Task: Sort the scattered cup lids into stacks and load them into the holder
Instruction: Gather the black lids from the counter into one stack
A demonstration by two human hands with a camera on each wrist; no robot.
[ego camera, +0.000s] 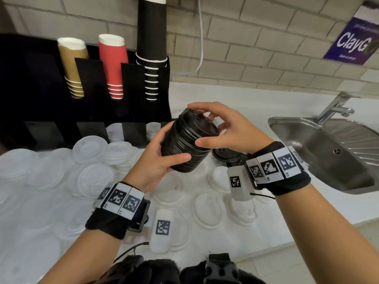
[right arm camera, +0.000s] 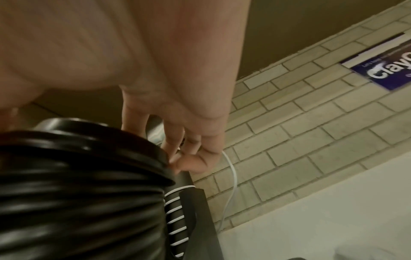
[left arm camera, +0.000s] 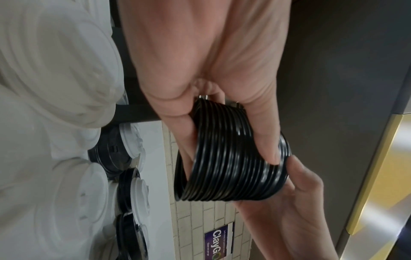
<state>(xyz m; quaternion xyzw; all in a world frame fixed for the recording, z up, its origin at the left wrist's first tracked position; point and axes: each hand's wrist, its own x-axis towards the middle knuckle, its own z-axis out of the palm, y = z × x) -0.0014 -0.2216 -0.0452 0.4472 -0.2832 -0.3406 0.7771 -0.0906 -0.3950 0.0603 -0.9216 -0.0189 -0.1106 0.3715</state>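
A tall stack of black cup lids (ego camera: 187, 143) (left arm camera: 231, 158) (right arm camera: 77, 184) is held tilted above the counter, its top toward the holder. My left hand (ego camera: 162, 156) grips the stack's lower half, thumb across the front. My right hand (ego camera: 213, 128) pinches the rim of the top lid between thumb and curled fingers. The black holder (ego camera: 41, 83) stands at the back left, with white lids in its lower slots. Several white lids (ego camera: 96, 179) lie scattered over the counter. A few black lids (ego camera: 225, 155) lie under my right wrist.
Gold (ego camera: 71, 64), red (ego camera: 112, 64) and black (ego camera: 150, 48) paper cup stacks fill the holder's upper slots. A steel sink (ego camera: 328, 152) with a tap (ego camera: 336, 107) sits at the right. A white cable (ego camera: 200, 48) hangs down the tiled wall. A purple sign (ego camera: 354, 42) is on the wall.
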